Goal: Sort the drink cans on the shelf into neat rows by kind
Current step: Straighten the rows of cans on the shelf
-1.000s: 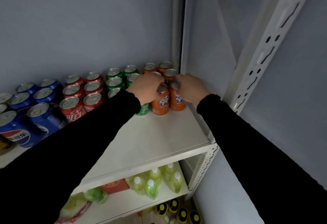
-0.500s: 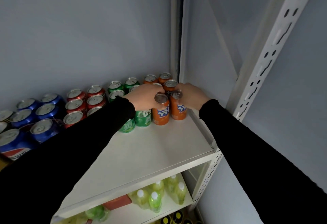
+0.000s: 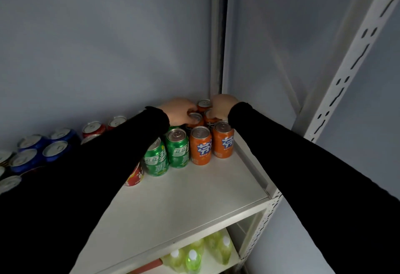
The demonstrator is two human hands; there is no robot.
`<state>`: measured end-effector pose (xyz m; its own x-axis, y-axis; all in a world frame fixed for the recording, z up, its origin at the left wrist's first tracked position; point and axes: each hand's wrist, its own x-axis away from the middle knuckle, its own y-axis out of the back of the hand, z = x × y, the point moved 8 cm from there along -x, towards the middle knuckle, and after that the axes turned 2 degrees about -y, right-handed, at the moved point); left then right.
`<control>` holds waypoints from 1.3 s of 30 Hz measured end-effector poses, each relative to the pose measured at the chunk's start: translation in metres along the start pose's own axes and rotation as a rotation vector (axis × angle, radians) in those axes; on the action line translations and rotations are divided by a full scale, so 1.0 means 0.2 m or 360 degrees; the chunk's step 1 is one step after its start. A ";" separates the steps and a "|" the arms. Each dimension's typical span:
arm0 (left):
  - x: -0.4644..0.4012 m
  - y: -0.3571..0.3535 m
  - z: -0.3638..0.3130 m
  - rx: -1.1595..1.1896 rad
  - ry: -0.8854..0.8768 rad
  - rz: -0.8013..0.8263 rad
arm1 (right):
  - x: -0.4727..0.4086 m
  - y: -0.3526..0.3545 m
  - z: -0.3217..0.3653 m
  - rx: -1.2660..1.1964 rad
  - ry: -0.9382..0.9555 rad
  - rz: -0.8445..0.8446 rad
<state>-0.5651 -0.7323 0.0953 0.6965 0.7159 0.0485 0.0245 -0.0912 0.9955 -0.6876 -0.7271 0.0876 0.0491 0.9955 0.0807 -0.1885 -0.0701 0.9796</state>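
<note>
Head view: on the shelf (image 3: 194,198), the orange cans (image 3: 200,146) stand at 1 o'clock in the back right corner, green cans (image 3: 177,151) touching at their left. Left hand (image 3: 179,111) and right hand (image 3: 220,105) each curl their fingers over a rear orange can. Red cans (image 3: 94,127) and blue cans (image 3: 55,151) stand toward 9 o'clock.

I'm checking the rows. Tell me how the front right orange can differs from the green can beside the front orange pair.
The orange can is orange with blue and white lettering; the green can is green with white lettering. The orange can stands at the shelf's right edge, with another orange can between it and the green can to its left. Both stand upright, tops sealed, and look the same size and shape, untouched by the hands.
</note>
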 end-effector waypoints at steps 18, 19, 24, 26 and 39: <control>-0.13 0.08 0.26 0.0117 0.0201 -0.0319 | -0.21 0.08 -0.10 -0.0064 -0.0078 -0.0010; -0.14 0.11 0.31 0.0117 0.0245 -0.0374 | -0.25 0.10 -0.10 -0.0058 -0.0085 -0.0083; -0.23 0.03 0.36 0.0043 0.0258 -0.0111 | -0.35 0.00 0.00 0.0006 0.0043 0.0018; -0.27 -0.01 0.32 0.0038 0.0188 -0.0038 | -0.38 -0.04 0.02 0.0026 0.0066 0.0061; -0.30 -0.06 0.31 -0.0004 0.0156 -0.0094 | -0.43 -0.06 0.06 0.0044 0.0243 -0.0018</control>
<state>-0.5626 -0.8166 0.0753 0.6204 0.7843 -0.0026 0.0616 -0.0454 0.9971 -0.6787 -0.8115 0.0704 -0.0989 0.9942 0.0427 -0.1619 -0.0584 0.9851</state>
